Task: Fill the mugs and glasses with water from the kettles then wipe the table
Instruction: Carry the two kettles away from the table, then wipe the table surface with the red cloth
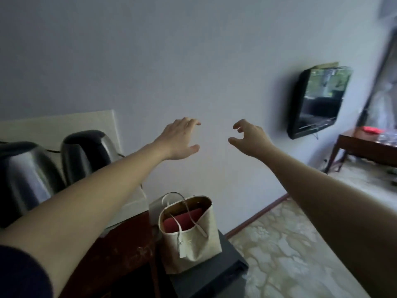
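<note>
Two steel kettles with black lids stand at the left on a white tray: the nearer kettle [25, 175] at the frame's edge, the farther kettle [86, 153] beside it. My left arm crosses in front of them. My left hand [180, 140] is stretched out in the air before the bare wall, fingers loosely extended, holding nothing. My right hand [250, 139] hangs level with it a little to the right, fingers loosely curled, empty. At the far right a dark wooden table [352, 147] carries several clear glasses [386, 137] and a red cloth [370, 130]. No mugs are in view.
A cream tote bag [193, 231] with something red inside sits on a black box [214, 274] beside the dark wooden cabinet [124, 244] under the kettles. A black television [318, 102] hangs on the wall. Patterned carpet [296, 250] covers the floor.
</note>
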The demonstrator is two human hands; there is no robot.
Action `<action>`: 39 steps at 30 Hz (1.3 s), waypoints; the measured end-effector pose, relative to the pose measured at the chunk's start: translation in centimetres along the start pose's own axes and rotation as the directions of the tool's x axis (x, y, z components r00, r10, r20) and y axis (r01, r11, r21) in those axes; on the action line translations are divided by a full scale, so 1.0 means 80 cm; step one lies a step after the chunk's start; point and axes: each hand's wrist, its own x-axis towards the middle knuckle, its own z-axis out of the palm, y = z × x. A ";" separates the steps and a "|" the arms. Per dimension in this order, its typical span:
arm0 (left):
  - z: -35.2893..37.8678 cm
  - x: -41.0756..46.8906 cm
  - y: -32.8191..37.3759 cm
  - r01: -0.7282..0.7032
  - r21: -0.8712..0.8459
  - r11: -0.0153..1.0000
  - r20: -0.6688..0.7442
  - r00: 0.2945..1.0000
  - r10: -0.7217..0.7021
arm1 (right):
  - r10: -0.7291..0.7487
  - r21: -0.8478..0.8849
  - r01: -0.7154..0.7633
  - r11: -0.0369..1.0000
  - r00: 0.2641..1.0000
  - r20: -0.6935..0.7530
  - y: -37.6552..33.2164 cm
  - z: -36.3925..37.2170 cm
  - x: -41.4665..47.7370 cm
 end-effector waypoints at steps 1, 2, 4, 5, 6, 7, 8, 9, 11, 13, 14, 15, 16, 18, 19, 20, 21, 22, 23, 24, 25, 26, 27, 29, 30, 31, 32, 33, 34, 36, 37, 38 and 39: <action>0.015 0.021 0.021 -0.009 -0.003 1.000 0.039 0.999 0.009 | 0.029 -0.047 -0.029 0.998 1.000 -0.013 0.028 -0.015 -0.003; 0.029 0.041 0.044 -0.017 -0.009 1.000 0.073 0.997 0.017 | 0.052 -0.092 -0.054 0.994 0.998 -0.025 0.056 -0.029 -0.007; 0.055 0.081 0.094 -0.041 -0.027 0.999 0.117 0.992 0.044 | 0.088 -0.180 -0.095 0.979 0.995 -0.047 0.112 -0.059 -0.015; 0.068 0.100 0.123 -0.055 -0.040 0.998 0.129 0.990 0.059 | 0.106 -0.230 -0.115 0.966 0.993 -0.051 0.141 -0.076 -0.020; 0.080 0.120 0.152 -0.068 -0.058 0.996 0.135 0.988 0.075 | 0.128 -0.280 -0.138 0.950 0.990 -0.052 0.171 -0.093 -0.026; 0.091 0.137 0.182 -0.083 -0.079 0.993 0.141 0.986 0.093 | 0.156 -0.321 -0.165 0.933 0.986 -0.055 0.200 -0.111 -0.033; 0.102 0.155 0.214 -0.104 -0.100 0.990 0.143 0.983 0.117 | 0.189 -0.351 -0.198 0.915 0.980 -0.060 0.229 -0.129 -0.040; 0.113 0.171 0.245 -0.127 -0.118 0.985 0.143 0.979 0.144 | 0.226 -0.371 -0.234 0.899 0.972 -0.067 0.258 -0.146 -0.048; 0.134 0.202 0.310 -0.179 -0.153 0.972 0.137 0.970 0.200 | 0.293 -0.391 -0.301 0.870 0.953 -0.083 0.316 -0.177 -0.064; 0.153 0.230 0.374 -0.240 -0.179 0.954 0.132 0.955 0.265 | 0.346 -0.405 -0.361 0.840 0.932 -0.112 0.372 -0.205 -0.081; 0.162 0.243 0.405 -0.277 -0.181 0.944 0.130 0.945 0.302 | 0.372 -0.409 -0.392 0.824 0.919 -0.131 0.398 -0.218 -0.089; 0.171 0.255 0.435 -0.311 -0.186 0.932 0.131 0.932 0.337 | 0.400 -0.411 -0.424 0.807 0.905 -0.147 0.423 -0.230 -0.098; 0.180 0.268 0.462 -0.336 -0.199 0.921 0.135 0.921 0.365 | 0.428 -0.415 -0.452 0.789 0.890 -0.156 0.445 -0.242 -0.107; 0.198 0.292 0.512 -0.360 -0.237 0.903 0.145 0.905 0.399 | 0.479 -0.430 -0.499 0.752 0.862 -0.164 0.485 -0.265 -0.125; 0.205 0.303 0.536 -0.373 -0.252 0.893 0.151 0.896 0.417 | 0.502 -0.439 -0.520 0.733 0.848 -0.169 0.503 -0.276 -0.133; 0.209 0.312 0.559 -0.394 -0.264 0.880 0.155 0.884 0.441 | 0.523 -0.442 -0.542 0.715 0.834 -0.177 0.520 -0.287 -0.140; 0.213 0.320 0.582 -0.417 -0.276 0.866 0.156 0.870 0.468 | 0.540 -0.438 -0.563 0.701 0.820 -0.189 0.537 -0.297 -0.147; 0.216 0.327 0.604 -0.441 -0.288 0.850 0.152 0.855 0.496 | 0.553 -0.431 -0.582 0.690 0.807 -0.205 0.555 -0.305 -0.154; 0.220 0.334 0.624 -0.461 -0.306 0.833 0.149 0.841 0.521 | 0.564 -0.425 -0.597 0.681 0.797 -0.217 0.571 -0.311 -0.160; 0.225 0.341 0.642 -0.480 -0.324 0.815 0.144 0.827 0.544 | 0.577 -0.423 -0.611 0.669 0.786 -0.222 0.587 -0.314 -0.165; 0.233 0.348 0.659 -0.501 -0.332 0.799 0.140 0.812 0.567 | 0.594 -0.423 -0.625 0.656 0.774 -0.222 0.602 -0.316 -0.171; 0.244 0.356 0.673 -0.525 -0.329 0.785 0.145 0.793 0.591 | 0.617 -0.422 -0.641 0.641 0.757 -0.215 0.617 -0.316 -0.176; 0.256 0.363 0.685 -0.550 -0.322 0.770 0.159 0.771 0.617 | 0.642 -0.424 -0.657 0.623 0.739 -0.203 0.632 -0.315 -0.180; 0.285 0.381 0.704 -0.594 -0.313 0.741 0.197 0.723 0.662 | 0.674 -0.434 -0.676 0.595 0.714 -0.188 0.664 -0.312 -0.184; 0.298 0.393 0.712 -0.609 -0.306 0.731 0.208 0.707 0.676 | 0.683 -0.435 -0.684 0.586 0.705 -0.190 0.681 -0.312 -0.181; 0.310 0.408 0.719 -0.616 -0.306 0.726 0.213 0.699 0.683 | 0.690 -0.431 -0.692 0.579 0.697 -0.194 0.698 -0.313 -0.175; 0.321 0.425 0.726 -0.616 -0.311 0.724 0.213 0.697 0.685 | 0.696 -0.428 -0.700 0.572 0.690 -0.198 0.714 -0.314 -0.166; 0.333 0.445 0.734 -0.614 -0.315 0.724 0.213 0.697 0.684 | 0.701 -0.429 -0.705 0.564 0.684 -0.203 0.731 -0.315 -0.155; 0.344 0.468 0.742 -0.609 -0.323 0.725 0.213 0.699 0.682 | 0.705 -0.432 -0.710 0.556 0.678 -0.208 0.748 -0.318 -0.143; 0.365 0.519 0.761 -0.597 -0.343 0.725 0.216 0.701 0.680 | 0.712 -0.435 -0.720 0.541 0.667 -0.218 0.782 -0.325 -0.116; 0.374 0.545 0.772 -0.590 -0.360 0.722 0.221 0.699 0.681 | 0.718 -0.434 -0.728 0.531 0.659 -0.226 0.800 -0.329 -0.102; 0.384 0.572 0.783 -0.582 -0.385 0.716 0.221 0.695 0.684 | 0.726 -0.434 -0.738 0.517 0.646 -0.234 0.819 -0.336 -0.087; 0.395 0.599 0.795 -0.576 -0.414 0.705 0.217 0.689 0.691 | 0.737 -0.434 -0.751 0.498 0.630 -0.245 0.837 -0.343 -0.073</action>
